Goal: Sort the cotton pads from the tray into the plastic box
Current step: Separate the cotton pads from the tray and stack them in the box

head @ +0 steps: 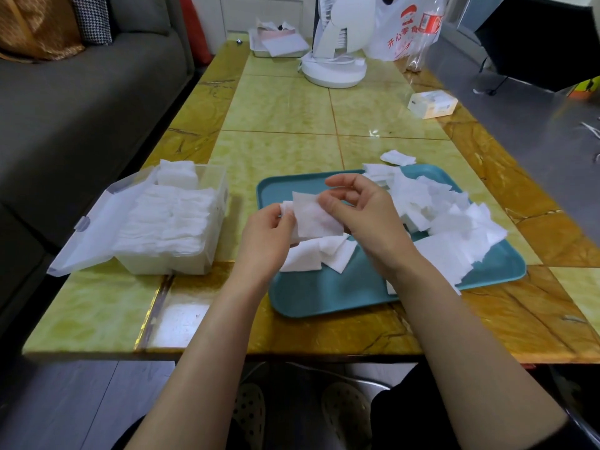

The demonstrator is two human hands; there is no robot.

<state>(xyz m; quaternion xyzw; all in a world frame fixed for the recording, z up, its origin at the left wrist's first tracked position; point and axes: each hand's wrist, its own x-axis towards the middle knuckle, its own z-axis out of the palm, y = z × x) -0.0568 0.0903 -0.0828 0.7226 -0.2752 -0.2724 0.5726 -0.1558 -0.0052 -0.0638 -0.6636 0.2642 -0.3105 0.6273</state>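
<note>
A teal tray (328, 293) lies on the table in front of me, with several loose white square cotton pads (451, 219) heaped on its right half and a few more (319, 254) near its middle. Above the tray, my left hand (266, 237) and my right hand (363, 216) together pinch a small stack of cotton pads (313, 219). To the left stands the clear plastic box (181, 264), its lid (94, 228) hinged open to the left, packed with rows of stacked pads (172, 219).
One stray pad (397, 156) lies on the table beyond the tray. A white fan (334, 60), a plastic shopping bag (406, 27), a small carton (431, 103) and a far tray with papers (279, 43) stand at the back. A grey sofa (81, 102) borders the left.
</note>
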